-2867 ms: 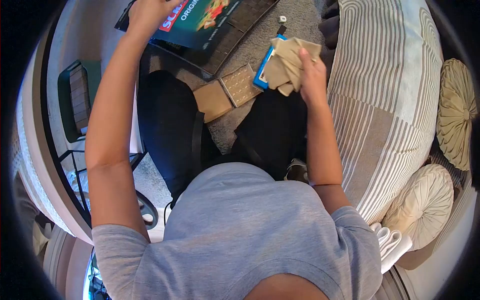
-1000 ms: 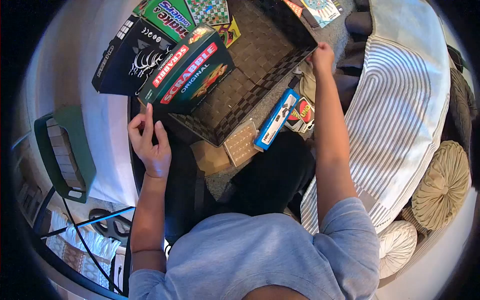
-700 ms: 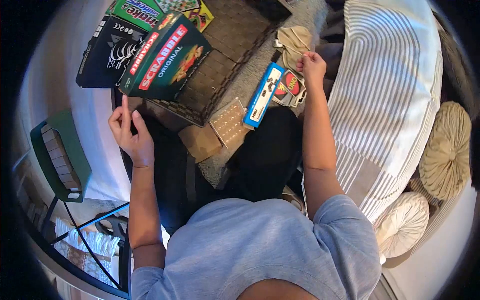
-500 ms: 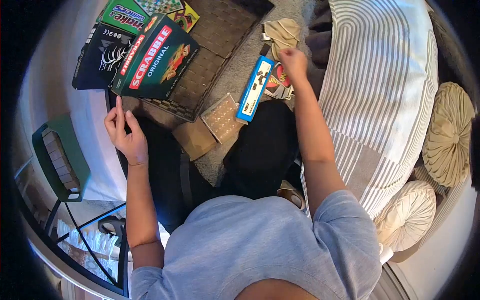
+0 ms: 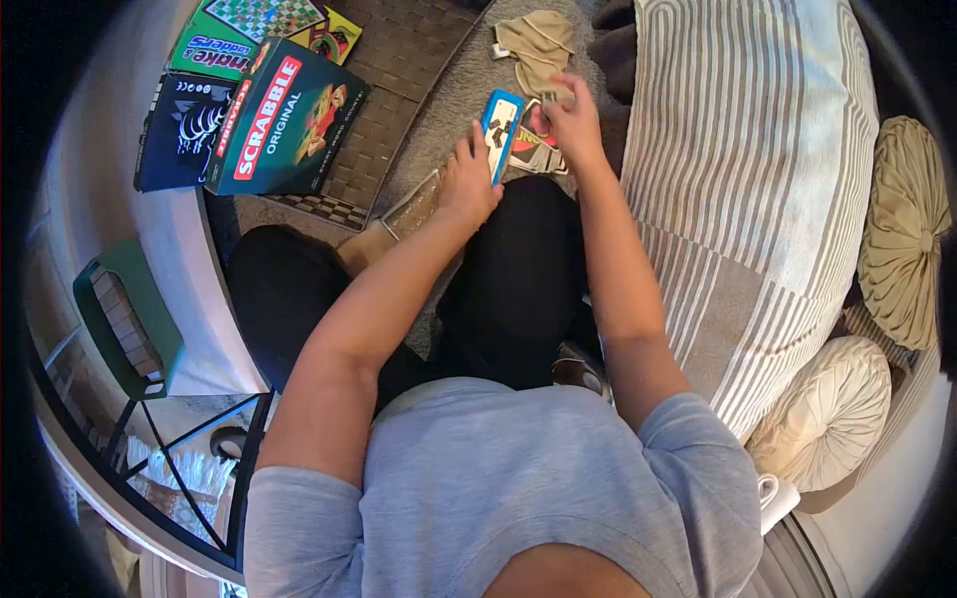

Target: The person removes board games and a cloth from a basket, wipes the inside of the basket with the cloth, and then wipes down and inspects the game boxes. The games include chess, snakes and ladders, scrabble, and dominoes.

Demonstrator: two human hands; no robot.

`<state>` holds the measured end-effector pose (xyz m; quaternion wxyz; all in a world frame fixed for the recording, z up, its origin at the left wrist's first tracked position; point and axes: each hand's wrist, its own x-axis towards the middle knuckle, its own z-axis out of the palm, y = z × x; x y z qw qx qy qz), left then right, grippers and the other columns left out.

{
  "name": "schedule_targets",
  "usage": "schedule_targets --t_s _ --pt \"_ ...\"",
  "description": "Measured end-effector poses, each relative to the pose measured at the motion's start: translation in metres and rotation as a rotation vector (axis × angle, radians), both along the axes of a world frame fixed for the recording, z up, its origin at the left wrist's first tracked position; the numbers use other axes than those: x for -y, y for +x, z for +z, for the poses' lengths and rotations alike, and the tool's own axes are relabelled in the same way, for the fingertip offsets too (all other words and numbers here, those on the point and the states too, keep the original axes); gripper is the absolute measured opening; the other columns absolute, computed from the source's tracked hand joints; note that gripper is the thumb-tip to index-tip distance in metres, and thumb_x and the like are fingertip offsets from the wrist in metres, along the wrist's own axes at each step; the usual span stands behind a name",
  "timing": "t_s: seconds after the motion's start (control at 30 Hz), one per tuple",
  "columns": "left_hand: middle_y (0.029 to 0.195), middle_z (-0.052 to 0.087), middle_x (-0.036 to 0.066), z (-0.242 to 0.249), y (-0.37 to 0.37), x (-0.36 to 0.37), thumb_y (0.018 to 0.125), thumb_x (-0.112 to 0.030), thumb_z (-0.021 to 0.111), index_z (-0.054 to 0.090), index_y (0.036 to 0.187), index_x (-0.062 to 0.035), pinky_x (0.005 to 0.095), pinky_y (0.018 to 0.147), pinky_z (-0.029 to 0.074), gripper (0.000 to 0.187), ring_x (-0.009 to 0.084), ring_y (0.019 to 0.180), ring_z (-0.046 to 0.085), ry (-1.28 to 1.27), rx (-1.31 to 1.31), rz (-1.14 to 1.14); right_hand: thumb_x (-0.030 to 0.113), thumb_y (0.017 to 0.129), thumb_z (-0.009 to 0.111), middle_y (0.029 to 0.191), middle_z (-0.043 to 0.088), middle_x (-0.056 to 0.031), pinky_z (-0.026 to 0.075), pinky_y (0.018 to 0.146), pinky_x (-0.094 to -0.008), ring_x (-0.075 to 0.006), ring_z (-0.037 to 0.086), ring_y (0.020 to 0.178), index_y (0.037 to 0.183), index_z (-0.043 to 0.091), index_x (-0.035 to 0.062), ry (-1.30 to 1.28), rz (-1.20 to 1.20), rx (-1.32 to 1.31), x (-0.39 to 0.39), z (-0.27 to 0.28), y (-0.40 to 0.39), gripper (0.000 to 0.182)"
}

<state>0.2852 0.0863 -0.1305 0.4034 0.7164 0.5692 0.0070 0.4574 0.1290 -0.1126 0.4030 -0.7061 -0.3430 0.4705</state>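
Observation:
Between my knees and the basket is a slim blue box (image 5: 505, 112) with black domino-like pieces pictured on its white label. My left hand (image 5: 469, 186) is closed around its near left side, covering the lower part. Just right of the box, my right hand (image 5: 575, 124) has thumb and forefinger apart; I make out nothing held in it. Loose UNO cards (image 5: 538, 151) lie beneath and beside that hand, on the carpet. Beyond them sits a crumpled beige cloth pouch (image 5: 538, 45). A clear-topped box (image 5: 411, 212) is partly hidden under my left forearm.
A brown woven basket (image 5: 384, 120) stands ahead, with a green Scrabble box (image 5: 289, 125), a Snake & Ladders box (image 5: 214, 45) and a black box (image 5: 184, 130) at its left. The striped bed cover (image 5: 743, 130) borders the right. A green holder of wooden blocks (image 5: 125, 319) is at left.
My left hand has moved from beside the Scrabble box across to the blue box and taken hold. My right hand has loosened from its pinch and shifted slightly left.

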Motion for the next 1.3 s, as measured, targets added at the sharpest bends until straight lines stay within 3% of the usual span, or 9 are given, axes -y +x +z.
schedule_targets --t_s 0.23,0.3,0.33,0.43,0.57,0.83,1.1,1.17,1.3 --pt "0.122 0.05 0.019 -0.032 -0.013 -0.006 0.072 -0.01 0.071 0.018 0.145 -0.0013 0.0401 0.09 0.047 0.091 0.033 0.111 0.054 -0.099 0.211 0.138 0.002 0.087 0.049 0.079 0.056 -0.0054 0.045 0.056 -0.0237 -0.0111 0.056 0.068 0.103 0.054 0.0021 -0.021 -0.16 -0.308 0.071 0.005 -0.021 0.017" --pt "0.121 0.054 0.015 -0.025 -0.022 -0.012 0.073 -0.006 0.067 0.022 0.145 -0.0022 0.0368 0.088 0.048 0.085 0.0256 0.108 0.057 -0.494 0.777 0.406 0.014 0.089 0.055 0.076 0.055 -0.0028 0.042 0.054 -0.0219 -0.0096 0.052 0.063 0.092 0.057 0.0032 -0.047 -0.121 -0.258 0.064 -0.001 -0.034 0.012" --pt "0.125 0.052 0.011 -0.019 -0.027 -0.018 0.075 -0.002 0.065 0.025 0.144 -0.0049 0.0346 0.088 0.048 0.08 0.0203 0.11 0.055 -0.763 0.959 0.493 0.02 0.088 0.058 0.077 0.058 -0.0035 0.044 0.056 -0.0239 -0.0115 0.055 0.065 0.09 0.06 0.0019 -0.098 -0.073 -0.187 0.057 0.001 -0.043 0.018" --pt "0.124 0.053 0.009 -0.014 -0.033 -0.024 0.082 -0.006 0.059 0.027 0.144 -0.0078 0.0346 0.091 0.047 0.07 0.0199 0.112 0.055 -0.973 1.18 0.535 0.039 0.081 0.069 0.08 0.063 -0.0077 0.045 0.06 -0.0291 -0.0156 0.059 0.069 0.088 0.065 -0.0021 -0.223 0.098 -0.11 0.042 -0.021 -0.058 0.042" --pt "0.124 0.054 0.009 -0.026 -0.035 -0.031 0.087 -0.012 0.05 0.032 0.141 -0.0097 0.0373 0.091 0.048 0.057 0.0211 0.107 0.057 -1.1 1.292 0.606 0.042 0.075 0.074 0.082 0.065 -0.0131 0.048 0.067 -0.0305 -0.0176 0.061 0.073 0.092 0.062 -0.0053 -0.135 0.014 -0.079 0.035 -0.042 -0.07 0.052" --pt "0.114 0.059 0.011 -0.048 -0.017 -0.046 0.09 -0.016 0.042 0.045 0.134 -0.0076 0.0348 0.086 0.05 0.044 0.0204 0.1 0.06 -0.924 1.121 0.733 0.035 0.076 0.074 0.087 0.066 -0.0146 0.05 0.073 -0.0316 -0.0192 0.064 0.08 0.103 0.057 -0.006 -0.093 -0.006 0.202 0.021 -0.028 -0.067 0.052" --pt "0.127 0.055 0.011 -0.069 -0.01 -0.047 0.094 -0.026 0.051 0.039 0.141 -0.0103 0.0296 0.089 0.046 0.051 0.0165 0.108 0.057 -0.499 1.021 0.788 0.025 0.08 0.073 0.094 0.067 -0.0106 0.049 0.075 -0.0274 -0.0143 0.062 0.083 0.109 0.057 -0.0047 0.016 -0.038 0.018 0.02 -0.039 -0.067 0.045" --pt "0.128 0.055 0.012 -0.069 -0.011 -0.047 0.094 -0.029 0.054 0.043 0.139 -0.0113 0.0295 0.089 0.046 0.05 0.0158 0.108 0.057 -0.358 0.927 0.735 0.026 0.08 0.074 0.084 0.065 -0.0066 0.049 0.062 -0.025 -0.011 0.06 0.07 0.107 0.058 -0.004 0.054 -0.025 0.1 0.019 -0.045 -0.064 0.043" --pt "0.116 0.062 0.018 -0.06 -0.019 -0.049 0.091 -0.027 0.058 0.057 0.127 -0.0149 0.0327 0.087 0.046 0.038 0.0233 0.102 0.062 -0.081 0.452 0.575 0.026 0.081 0.073 0.066 0.056 0.0011 0.031 0.037 -0.0219 -0.0043 0.044 0.045 0.099 0.061 -0.0011 -0.064 -0.09 -0.003 0.02 -0.049 -0.059 0.035"
